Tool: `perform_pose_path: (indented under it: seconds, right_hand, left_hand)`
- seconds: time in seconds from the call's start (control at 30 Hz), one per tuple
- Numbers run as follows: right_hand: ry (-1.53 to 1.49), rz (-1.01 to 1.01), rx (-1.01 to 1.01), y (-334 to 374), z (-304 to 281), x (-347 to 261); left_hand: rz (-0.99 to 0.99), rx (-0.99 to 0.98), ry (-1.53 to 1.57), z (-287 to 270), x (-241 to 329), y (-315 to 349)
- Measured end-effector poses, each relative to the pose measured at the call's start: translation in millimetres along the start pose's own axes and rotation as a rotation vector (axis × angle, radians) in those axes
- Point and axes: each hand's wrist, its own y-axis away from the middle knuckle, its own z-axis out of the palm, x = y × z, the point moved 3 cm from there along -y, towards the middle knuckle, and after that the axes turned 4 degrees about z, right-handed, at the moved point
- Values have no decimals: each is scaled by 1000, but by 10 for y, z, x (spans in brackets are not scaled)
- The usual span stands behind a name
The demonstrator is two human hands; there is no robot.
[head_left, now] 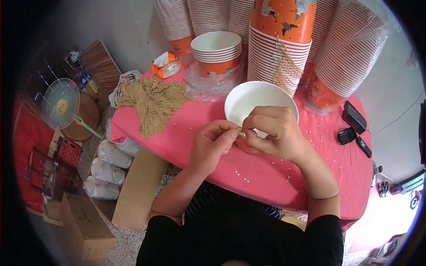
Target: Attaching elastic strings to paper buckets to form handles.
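Observation:
A white-lined paper bucket with an orange outside stands at the table's near middle, its mouth facing up. My left hand is at its near left rim, thumb and index finger pinched together. From the right, my right hand reaches over the bucket's near rim, its fingers curled and pinched too. Between the two sets of fingertips shows a small bit of tan cord; the rest of it is hidden by my fingers. A pile of tan cords lies on the table to the left.
Tall stacks of orange-and-white buckets line the back of the pink-covered table, one with cord handles hanging. Small white discs are scattered about. A tissue pack sits back left, a black box right. Cartons stand on the floor.

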Motion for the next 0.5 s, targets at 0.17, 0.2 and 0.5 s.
perform_pose_path:
  seconds: [0.17, 0.2, 0.5]
  right_hand:
    - [21, -7, 21, 2, 9, 26]
    - [23, -7, 17, 1, 5, 30]
    - [42, -45, 26, -15, 14, 0]
  left_hand:
    - [139, 15, -287, 38, 57, -4]
    - [171, 2, -353, 44, 67, -9]
    - [410, -11, -682, 105, 299, -45]
